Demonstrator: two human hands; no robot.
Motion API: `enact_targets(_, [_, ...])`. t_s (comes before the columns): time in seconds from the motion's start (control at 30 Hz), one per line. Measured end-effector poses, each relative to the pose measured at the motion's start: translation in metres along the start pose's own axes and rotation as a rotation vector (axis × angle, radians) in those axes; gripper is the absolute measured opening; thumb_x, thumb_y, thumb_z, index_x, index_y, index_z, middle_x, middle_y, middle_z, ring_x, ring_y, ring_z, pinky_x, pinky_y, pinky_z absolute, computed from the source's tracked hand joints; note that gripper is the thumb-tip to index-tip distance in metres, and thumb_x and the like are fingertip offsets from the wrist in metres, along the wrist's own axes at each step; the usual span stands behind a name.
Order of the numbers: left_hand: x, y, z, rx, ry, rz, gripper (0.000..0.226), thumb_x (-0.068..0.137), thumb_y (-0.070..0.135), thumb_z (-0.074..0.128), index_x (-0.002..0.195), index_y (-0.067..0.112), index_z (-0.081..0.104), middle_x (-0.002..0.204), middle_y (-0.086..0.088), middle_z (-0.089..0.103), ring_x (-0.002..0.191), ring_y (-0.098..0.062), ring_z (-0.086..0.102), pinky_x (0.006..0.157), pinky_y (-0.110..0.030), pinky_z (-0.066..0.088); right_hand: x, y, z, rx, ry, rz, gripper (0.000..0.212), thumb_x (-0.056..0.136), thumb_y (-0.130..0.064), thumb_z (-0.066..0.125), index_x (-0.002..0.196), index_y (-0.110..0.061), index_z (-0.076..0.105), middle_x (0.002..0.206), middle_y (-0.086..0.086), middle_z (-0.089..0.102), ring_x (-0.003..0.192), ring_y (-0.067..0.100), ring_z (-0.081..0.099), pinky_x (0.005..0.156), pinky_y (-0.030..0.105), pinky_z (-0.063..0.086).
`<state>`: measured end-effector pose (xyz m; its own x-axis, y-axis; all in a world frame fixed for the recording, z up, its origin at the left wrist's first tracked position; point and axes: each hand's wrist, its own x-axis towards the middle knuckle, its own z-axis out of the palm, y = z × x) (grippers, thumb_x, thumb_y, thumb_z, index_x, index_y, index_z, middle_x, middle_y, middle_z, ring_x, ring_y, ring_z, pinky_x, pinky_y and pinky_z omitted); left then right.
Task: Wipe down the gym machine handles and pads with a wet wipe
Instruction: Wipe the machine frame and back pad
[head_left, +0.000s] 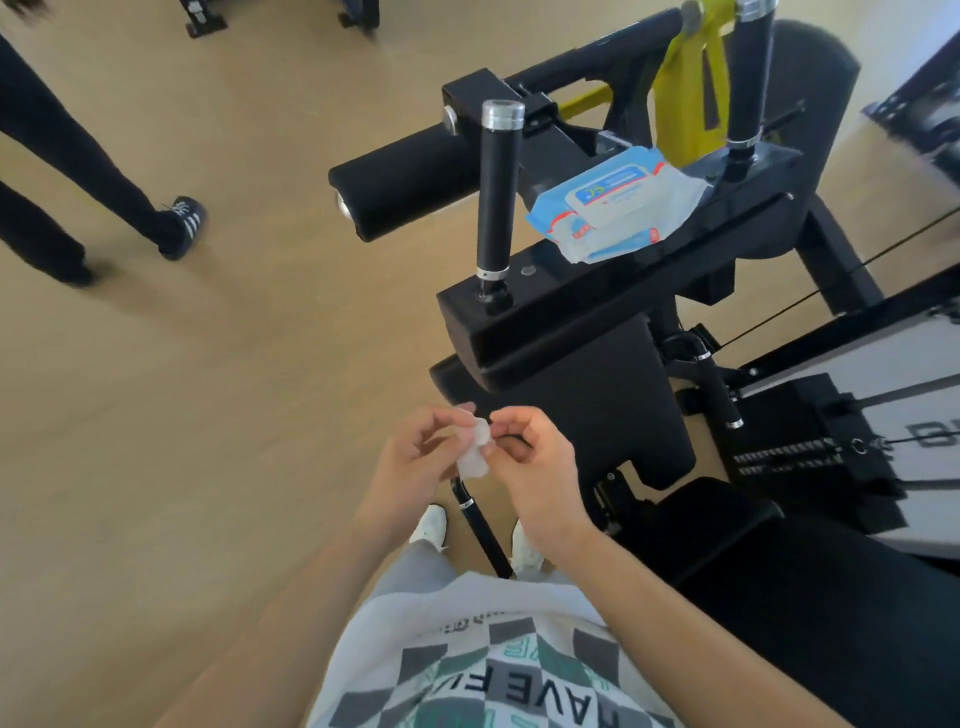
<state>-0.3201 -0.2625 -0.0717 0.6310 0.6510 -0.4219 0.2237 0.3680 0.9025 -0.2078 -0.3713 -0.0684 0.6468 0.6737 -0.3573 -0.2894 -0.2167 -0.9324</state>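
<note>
Below, close to the waist, I see the left hand (410, 460) and right hand (543, 467) meeting. Both sets of fingers (511, 422) are curled and pinch a small, crumpled white wet wipe (475, 453) between them, probably to tease it open before wiping. Just ahead stands the black gym machine, its upright black rubber-grip handle with a silver cap (496, 192) within reach and untouched. A soft blue-and-white plastic packet of wipes (618, 208) lies on the machine's flat top, likely parked there for easy refills. A black foam roller pad (410, 182) juts out to the left.
</note>
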Motion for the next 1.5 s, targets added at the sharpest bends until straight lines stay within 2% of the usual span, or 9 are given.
enact_targets(0.17, [0.016, 0.008, -0.017, 0.110, 0.054, -0.020, 0.022, 0.090, 0.005, 0.075, 0.104, 0.022, 0.074, 0.096, -0.001, 0.077, 0.089, -0.021, 0.074, 0.087, -0.044, 0.062, 0.003, -0.001, 0.023, 0.034, 0.184, 0.141, 0.019, 0.091, -0.002, 0.073, 0.105, -0.014, 0.069, 0.099, 0.006, 0.075, 0.095, 0.024, 0.074, 0.087, 0.039, 0.062])
enact_targets(0.37, [0.055, 0.018, -0.022, -0.070, 0.141, -0.103, 0.026, 0.084, 0.007, 0.080, 0.105, 0.017, 0.068, 0.094, -0.005, 0.076, 0.090, -0.024, 0.076, 0.079, -0.035, 0.062, 0.022, -0.007, 0.058, 0.477, 0.221, 0.378, 0.026, 0.093, 0.001, 0.069, 0.120, -0.002, 0.067, 0.110, 0.018, 0.074, 0.096, 0.023, 0.071, 0.086, 0.031, 0.061])
enact_targets(0.47, [0.077, 0.020, -0.025, -0.235, 0.102, -0.162, 0.018, 0.085, 0.002, 0.076, 0.100, 0.008, 0.068, 0.086, -0.004, 0.075, 0.087, -0.026, 0.074, 0.078, -0.033, 0.059, 0.047, -0.007, 0.076, 0.726, 0.331, 0.472, 0.022, 0.095, 0.000, 0.068, 0.117, 0.002, 0.069, 0.109, 0.015, 0.075, 0.089, 0.016, 0.072, 0.077, 0.024, 0.059])
enact_targets(0.6, [0.100, 0.022, -0.034, -0.347, 0.047, -0.193, 0.027, 0.083, -0.002, 0.074, 0.107, 0.001, 0.063, 0.085, -0.008, 0.073, 0.082, -0.026, 0.070, 0.075, -0.034, 0.058, 0.071, -0.004, 0.094, 0.945, 0.377, 0.529, 0.026, 0.097, -0.003, 0.066, 0.121, 0.004, 0.067, 0.121, 0.017, 0.071, 0.100, 0.018, 0.069, 0.066, 0.019, 0.059])
enact_targets(0.77, [0.103, 0.023, -0.029, -0.334, 0.007, -0.211, 0.016, 0.092, 0.001, 0.072, 0.105, -0.004, 0.065, 0.085, -0.013, 0.070, 0.072, -0.023, 0.070, 0.066, -0.029, 0.058, 0.066, -0.007, 0.099, 1.053, 0.400, 0.525, 0.026, 0.101, -0.010, 0.062, 0.124, 0.000, 0.067, 0.097, 0.008, 0.071, 0.087, 0.012, 0.066, 0.064, 0.017, 0.058])
enact_targets(0.9, [0.091, 0.014, -0.020, -0.254, -0.071, -0.231, 0.004, 0.089, 0.003, 0.075, 0.090, 0.005, 0.072, 0.087, -0.012, 0.074, 0.081, -0.027, 0.073, 0.075, -0.033, 0.059, 0.043, 0.002, 0.090, 1.138, 0.466, 0.502, 0.031, 0.099, -0.012, 0.065, 0.127, 0.001, 0.066, 0.104, 0.010, 0.073, 0.091, 0.014, 0.069, 0.075, 0.020, 0.060])
enact_targets(1.2, [0.103, 0.026, -0.031, -0.253, 0.007, -0.193, 0.024, 0.081, 0.012, 0.085, 0.094, 0.009, 0.065, 0.104, -0.026, 0.066, 0.097, -0.036, 0.070, 0.085, -0.042, 0.059, 0.039, -0.021, 0.099, 1.171, 0.446, 0.440, 0.011, 0.098, -0.006, 0.065, 0.105, 0.000, 0.070, 0.092, 0.011, 0.077, 0.092, 0.015, 0.067, 0.094, 0.028, 0.055])
enact_targets(1.33, [0.114, 0.036, -0.034, -0.331, 0.055, -0.214, 0.018, 0.089, 0.006, 0.078, 0.091, 0.013, 0.061, 0.101, -0.012, 0.066, 0.092, -0.027, 0.071, 0.079, -0.035, 0.060, 0.052, -0.028, 0.112, 1.172, 0.402, 0.435, 0.011, 0.100, -0.008, 0.063, 0.099, -0.001, 0.072, 0.091, 0.010, 0.077, 0.093, 0.015, 0.067, 0.088, 0.026, 0.057])
enact_targets(1.5, [0.104, 0.023, -0.025, -0.249, -0.002, -0.241, 0.017, 0.092, 0.003, 0.072, 0.103, 0.005, 0.060, 0.111, -0.027, 0.066, 0.099, -0.037, 0.072, 0.081, -0.035, 0.062, 0.040, -0.017, 0.097, 1.180, 0.460, 0.450, 0.010, 0.100, -0.007, 0.063, 0.105, 0.000, 0.068, 0.097, 0.013, 0.074, 0.092, 0.017, 0.067, 0.085, 0.027, 0.057])
